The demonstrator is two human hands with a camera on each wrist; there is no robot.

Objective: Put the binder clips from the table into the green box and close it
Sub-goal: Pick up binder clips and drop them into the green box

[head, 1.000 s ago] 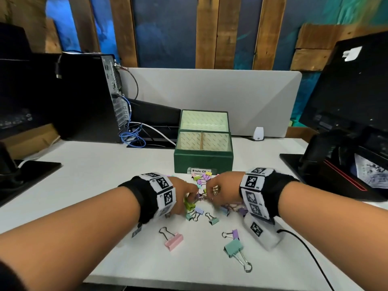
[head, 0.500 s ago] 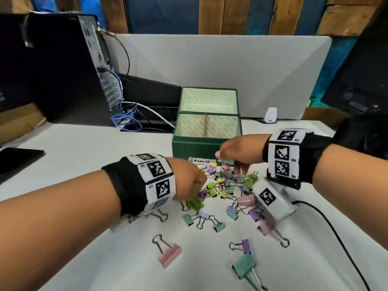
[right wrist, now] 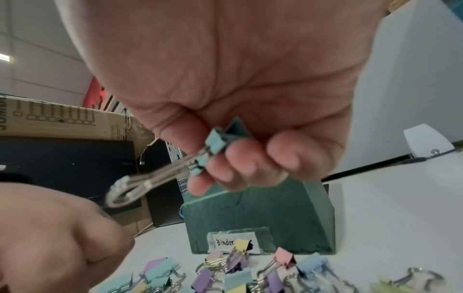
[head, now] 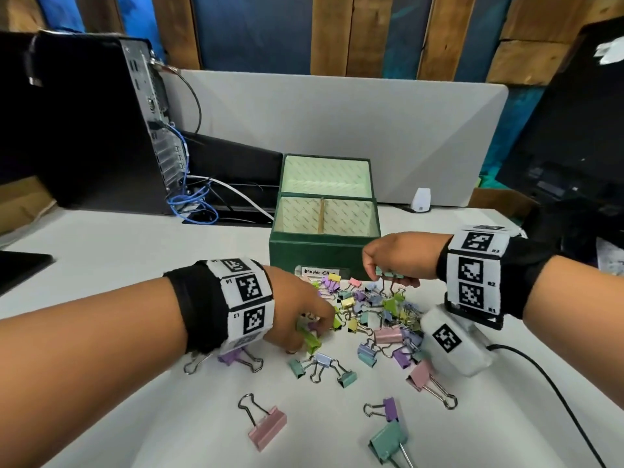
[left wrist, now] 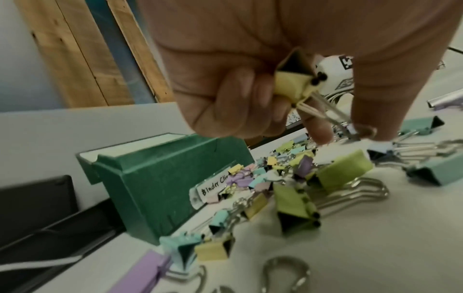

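Note:
The green box [head: 314,253] stands open on the white table [head: 101,265], its lid tilted back and a wooden divider inside. In front of it lies a heap of coloured binder clips [head: 371,315]. My left hand [head: 304,319] is down in the heap's left side and grips a yellow clip [left wrist: 293,83] in its curled fingers. My right hand [head: 391,261] hovers just in front of the box's right corner, above the heap. It grips teal clips [right wrist: 213,146] whose wire handles hang out to the side.
A black computer tower [head: 94,123] with blue cables stands at the back left, a grey partition [head: 337,130] behind the box. A small white device [head: 421,200] sits by the partition. Black equipment [head: 574,146] fills the right. Loose clips [head: 266,427] lie near the front edge.
My right hand has lifted out of the heap with teal clips and moved up towards the box's front right corner. My left hand stayed low in the heap.

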